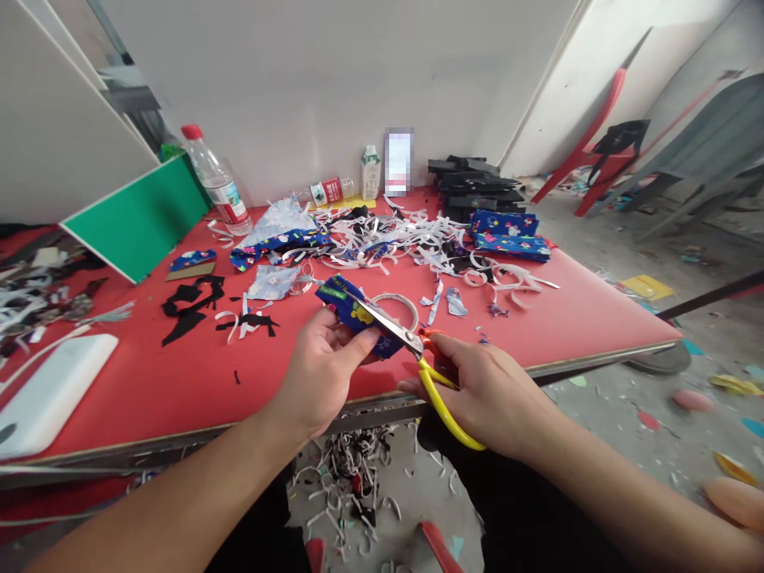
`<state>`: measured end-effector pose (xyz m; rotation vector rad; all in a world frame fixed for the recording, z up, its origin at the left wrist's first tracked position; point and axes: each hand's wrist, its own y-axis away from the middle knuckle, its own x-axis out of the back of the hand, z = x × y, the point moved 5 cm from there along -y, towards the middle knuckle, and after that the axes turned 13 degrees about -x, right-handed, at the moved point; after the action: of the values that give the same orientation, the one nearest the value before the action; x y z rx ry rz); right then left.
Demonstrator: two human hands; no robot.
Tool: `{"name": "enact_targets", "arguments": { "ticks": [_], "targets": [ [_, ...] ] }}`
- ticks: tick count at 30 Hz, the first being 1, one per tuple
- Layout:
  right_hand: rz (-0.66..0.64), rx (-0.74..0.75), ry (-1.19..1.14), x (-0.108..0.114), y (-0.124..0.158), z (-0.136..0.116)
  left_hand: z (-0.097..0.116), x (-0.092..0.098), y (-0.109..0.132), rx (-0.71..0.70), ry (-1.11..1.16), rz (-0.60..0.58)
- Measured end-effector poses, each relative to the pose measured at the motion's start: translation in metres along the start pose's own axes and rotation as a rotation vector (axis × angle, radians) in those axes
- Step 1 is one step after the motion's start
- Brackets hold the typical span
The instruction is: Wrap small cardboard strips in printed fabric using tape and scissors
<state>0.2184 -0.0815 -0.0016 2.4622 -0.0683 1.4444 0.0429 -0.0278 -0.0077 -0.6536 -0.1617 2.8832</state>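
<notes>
My left hand pinches a small piece of blue printed fabric above the front edge of the red table. My right hand grips yellow-handled scissors. Their steel blades lie across the fabric piece, pointing up and left. A curled white strip hangs just behind the blades.
White and black trimmings litter the table's middle. Blue fabric stacks and black pieces sit far right, two plastic bottles and a carton at the back. A green board and white slab lie left. Scraps cover the floor.
</notes>
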Motion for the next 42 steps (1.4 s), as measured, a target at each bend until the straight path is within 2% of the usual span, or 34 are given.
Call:
{"name": "enact_targets", "arguments": {
  "ticks": [7, 13, 17, 21, 30, 34, 39, 42],
  "targets": [
    [0.038, 0.004, -0.049, -0.005, -0.005, 0.007, -0.003, -0.001, 0.001, 0.013, -0.007, -0.02],
    [0.03, 0.022, -0.019, 0.0, -0.002, -0.003, -0.01, -0.005, 0.005, 0.048, -0.045, -0.074],
    [0.106, -0.039, 0.016, 0.007, -0.003, 0.0, -0.007, -0.002, 0.006, 0.02, -0.074, -0.019],
    [0.089, -0.051, 0.096, 0.004, -0.005, 0.004, -0.002, 0.001, 0.002, -0.007, -0.052, 0.032],
    [0.106, -0.005, 0.141, -0.003, -0.006, 0.007, -0.005, 0.0, 0.003, 0.017, -0.058, 0.013],
    [0.153, 0.007, 0.069, -0.001, -0.006, 0.008, -0.007, 0.003, 0.003, 0.021, -0.096, 0.022],
    [0.048, -0.043, -0.178, -0.001, -0.007, 0.008, -0.009, -0.004, 0.007, 0.038, -0.041, -0.059],
    [0.054, -0.046, -0.164, 0.002, -0.007, 0.007, -0.008, -0.004, 0.008, 0.041, -0.051, -0.056]
  ]
}}
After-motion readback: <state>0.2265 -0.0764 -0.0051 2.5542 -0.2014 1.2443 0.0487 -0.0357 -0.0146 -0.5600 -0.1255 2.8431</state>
